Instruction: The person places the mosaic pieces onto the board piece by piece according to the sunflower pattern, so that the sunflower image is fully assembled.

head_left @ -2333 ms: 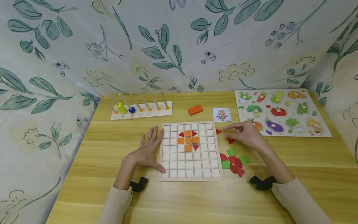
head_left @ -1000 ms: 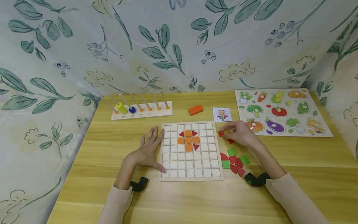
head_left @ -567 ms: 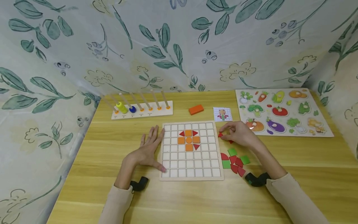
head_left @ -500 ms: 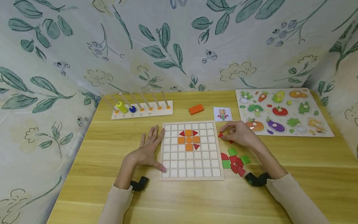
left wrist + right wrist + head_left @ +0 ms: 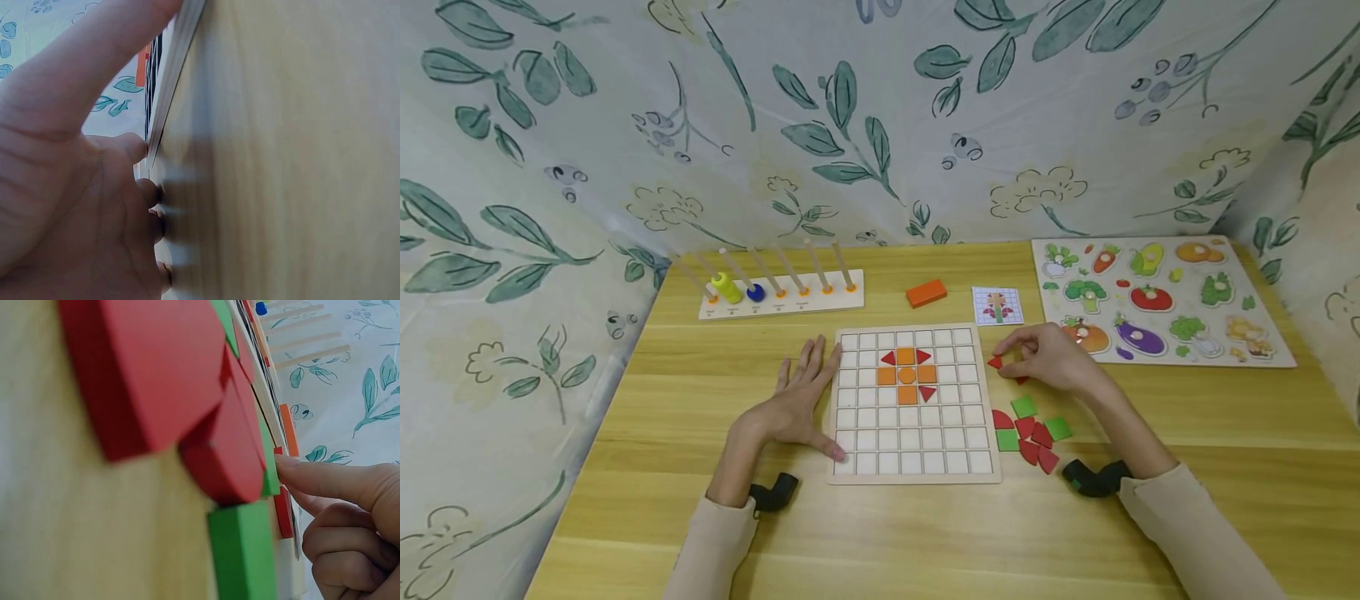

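Note:
My right hand (image 5: pixel 1051 357) pinches a small red triangle (image 5: pixel 996 362) between thumb and index finger, just right of the grid board (image 5: pixel 990 467). Its other fingers are curled in the right wrist view. Another red triangle (image 5: pixel 1022 380) lies partly hidden under this hand. With fingers spread, my left hand (image 5: pixel 793 408) rests at the board's left side, thumb on the lower corner and index finger along the edge. On the board, orange squares (image 5: pixel 906 356) form a cross round an orange disc (image 5: pixel 907 375), with red triangles (image 5: pixel 927 393) at three of its corners.
Red quarter-circle pieces (image 5: pixel 1028 452) and green squares (image 5: pixel 1057 428) lie right of the board. A pattern card (image 5: pixel 997 306) and an orange block (image 5: pixel 927 293) are behind it. A peg stand (image 5: pixel 782 304) stands back left, a vegetable puzzle (image 5: pixel 1172 333) back right.
My right hand has closed on the red triangle beside the board, and the triangle has shifted slightly right and nearer. The left hand stays still.

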### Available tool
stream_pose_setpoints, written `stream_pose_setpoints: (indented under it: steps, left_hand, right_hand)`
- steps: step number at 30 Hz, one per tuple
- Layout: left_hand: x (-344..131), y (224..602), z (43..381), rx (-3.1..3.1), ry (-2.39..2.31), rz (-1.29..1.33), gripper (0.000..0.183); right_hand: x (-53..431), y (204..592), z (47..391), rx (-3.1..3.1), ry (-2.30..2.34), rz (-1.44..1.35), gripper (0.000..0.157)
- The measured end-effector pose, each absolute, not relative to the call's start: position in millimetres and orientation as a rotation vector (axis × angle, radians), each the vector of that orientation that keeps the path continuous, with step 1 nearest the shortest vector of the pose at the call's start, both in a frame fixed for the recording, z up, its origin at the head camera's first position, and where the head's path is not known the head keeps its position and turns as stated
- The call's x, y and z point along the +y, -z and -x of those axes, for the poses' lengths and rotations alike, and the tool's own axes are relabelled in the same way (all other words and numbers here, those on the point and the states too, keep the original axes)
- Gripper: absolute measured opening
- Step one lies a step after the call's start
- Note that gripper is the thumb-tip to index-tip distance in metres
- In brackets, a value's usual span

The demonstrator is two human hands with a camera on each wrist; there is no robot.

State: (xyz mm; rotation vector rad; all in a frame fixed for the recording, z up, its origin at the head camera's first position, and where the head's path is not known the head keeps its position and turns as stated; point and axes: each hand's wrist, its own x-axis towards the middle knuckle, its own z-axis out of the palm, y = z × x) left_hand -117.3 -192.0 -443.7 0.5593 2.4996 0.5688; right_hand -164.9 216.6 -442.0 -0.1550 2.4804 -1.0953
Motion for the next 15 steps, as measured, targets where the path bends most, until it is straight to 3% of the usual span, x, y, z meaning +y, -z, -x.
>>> stream_pose_setpoints:
  steps: [9,15]
  left_hand:
    - [-193,444,118,2.5,-0.566,-0.562,0.155]
    - [-193,445,118,2.502,-0.564,-0.563,0.155]
  right_hand:
    - [209,435,161,2.522,1.17,0.176,0.027]
    - [177,430,152,2.448,1.27,0.173,0.026]
